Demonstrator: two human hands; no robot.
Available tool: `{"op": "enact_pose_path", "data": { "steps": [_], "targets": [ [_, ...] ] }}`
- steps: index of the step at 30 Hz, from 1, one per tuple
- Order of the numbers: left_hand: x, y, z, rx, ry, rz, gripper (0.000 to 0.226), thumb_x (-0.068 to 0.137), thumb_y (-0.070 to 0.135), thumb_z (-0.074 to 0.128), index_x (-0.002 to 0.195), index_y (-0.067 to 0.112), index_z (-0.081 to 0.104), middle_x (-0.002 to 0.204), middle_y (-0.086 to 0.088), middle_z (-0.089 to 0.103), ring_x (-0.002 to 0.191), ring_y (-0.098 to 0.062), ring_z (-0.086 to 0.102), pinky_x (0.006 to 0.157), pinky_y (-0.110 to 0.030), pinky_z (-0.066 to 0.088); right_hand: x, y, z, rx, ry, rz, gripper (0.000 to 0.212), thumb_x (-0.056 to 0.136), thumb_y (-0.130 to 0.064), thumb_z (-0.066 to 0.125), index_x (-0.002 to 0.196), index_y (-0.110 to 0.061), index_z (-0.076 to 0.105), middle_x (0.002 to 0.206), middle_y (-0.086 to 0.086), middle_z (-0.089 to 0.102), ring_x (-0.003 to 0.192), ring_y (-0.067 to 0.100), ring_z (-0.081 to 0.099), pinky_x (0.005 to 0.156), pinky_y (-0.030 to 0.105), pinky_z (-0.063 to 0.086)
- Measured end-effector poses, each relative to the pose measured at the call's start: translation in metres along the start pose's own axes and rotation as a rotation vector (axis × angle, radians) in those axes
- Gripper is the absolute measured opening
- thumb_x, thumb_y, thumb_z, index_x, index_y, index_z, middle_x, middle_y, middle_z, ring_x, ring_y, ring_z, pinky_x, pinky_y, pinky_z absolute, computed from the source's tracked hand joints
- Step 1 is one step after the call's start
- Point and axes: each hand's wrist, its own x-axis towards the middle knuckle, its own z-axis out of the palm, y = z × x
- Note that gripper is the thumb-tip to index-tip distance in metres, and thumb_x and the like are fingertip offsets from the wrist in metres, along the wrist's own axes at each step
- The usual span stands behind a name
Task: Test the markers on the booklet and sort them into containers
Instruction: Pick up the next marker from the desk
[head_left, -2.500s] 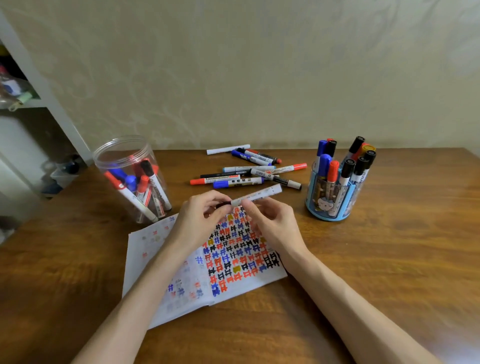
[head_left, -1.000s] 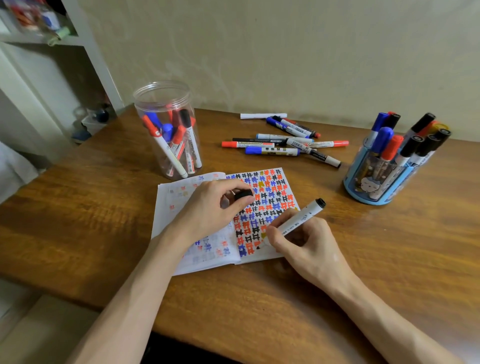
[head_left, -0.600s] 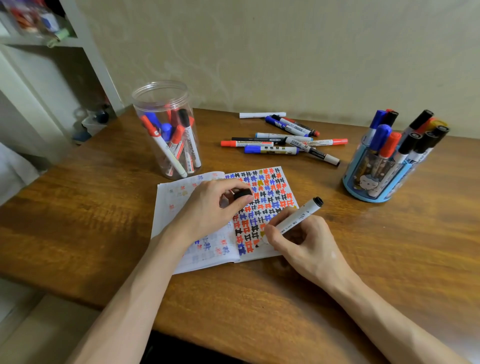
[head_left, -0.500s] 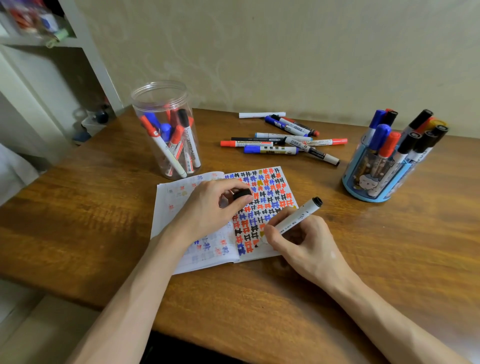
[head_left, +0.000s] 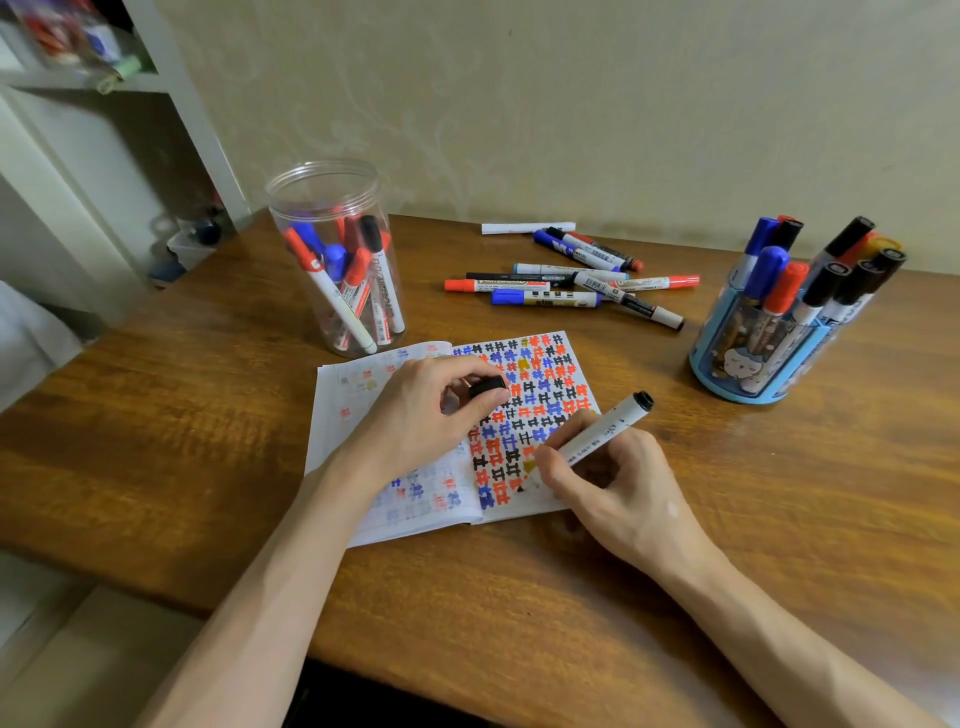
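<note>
An open booklet (head_left: 545, 374) lies on the table, its right page covered with red, blue and black marks. My right hand (head_left: 618, 493) grips a white marker (head_left: 597, 441) like a pen, tip down on the lower part of that page. My left hand (head_left: 421, 415) rests on the booklet and pinches the marker's black cap (head_left: 487, 387) between thumb and fingers. A clear plastic jar (head_left: 337, 254) with several markers stands behind the booklet on the left. A blue round holder (head_left: 769, 343) full of markers stands at the right.
Several loose markers (head_left: 566, 280) lie in a pile at the back of the wooden table (head_left: 156, 415), near the wall. A white shelf unit (head_left: 171, 104) stands off the table's left end. The table's front edge runs close below my forearms.
Since 2.5 s ago I pulled the cap off and brought the marker tip down to the page. Over the last second both hands stay nearly still, the marker shifting only slightly.
</note>
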Motion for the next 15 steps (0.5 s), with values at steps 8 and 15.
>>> {"op": "enact_pose_path", "data": {
  "steps": [8,15],
  "targets": [
    [-0.0001,0.0011,-0.0002,0.005,-0.002,0.001,0.03,0.096,0.034,0.069,0.125,0.028,0.07,0.109,0.019,0.064,0.093,0.015,0.058,0.075,-0.003,0.047,-0.0015,-0.0026,0.0017,-0.003,-0.051,-0.01,0.014,0.097,-0.024,0.073,0.084,-0.025,0.069,0.093,-0.012,0.076,0.089,0.007,0.076,0.067,0.027,0.063],
    [0.0005,0.0005,-0.0009,0.001,-0.003,-0.003,0.029,0.095,0.036,0.069,0.123,0.03,0.071,0.106,0.021,0.064,0.096,0.016,0.059,0.078,-0.004,0.048,0.0002,-0.0002,0.0006,-0.003,0.0,-0.009,0.013,0.098,-0.025,0.071,0.086,-0.022,0.068,0.093,-0.008,0.077,0.089,0.009,0.077,0.068,0.029,0.063]
  ]
}}
